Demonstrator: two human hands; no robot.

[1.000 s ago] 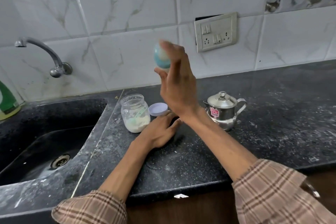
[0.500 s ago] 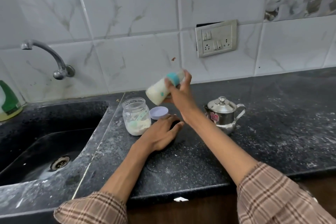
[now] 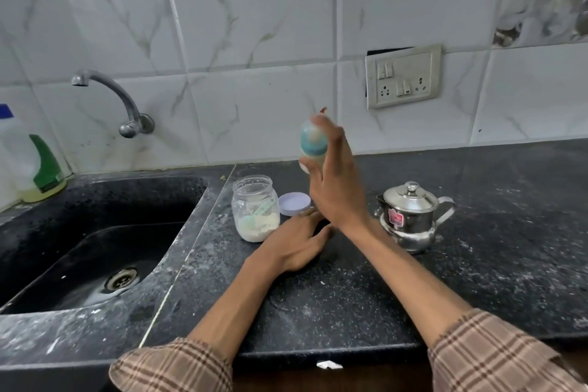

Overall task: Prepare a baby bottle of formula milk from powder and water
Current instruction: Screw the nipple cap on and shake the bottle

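My right hand (image 3: 334,181) is raised above the counter and grips a small baby bottle (image 3: 312,145) with a teal collar, blurred by motion and mostly hidden behind the fingers. My left hand (image 3: 296,245) rests flat on the black counter (image 3: 366,289), fingers apart, holding nothing. Just left of it stands an open glass jar (image 3: 255,207) with pale formula powder and a green scoop inside. Its white lid (image 3: 294,204) lies behind the left hand. A steel kettle (image 3: 410,216) with a lid stands to the right of my right wrist.
A black sink (image 3: 95,251) with a drain fills the left side, under a wall tap (image 3: 117,102). A green-labelled detergent bottle (image 3: 38,165) stands at the far left. A socket plate (image 3: 403,76) sits on the tiled wall. Powder dusts the counter.
My right hand has swung the bottle from tilted low near the jar back up to an upright, raised position, as in a shaking motion. The left hand has stayed flat on the counter.
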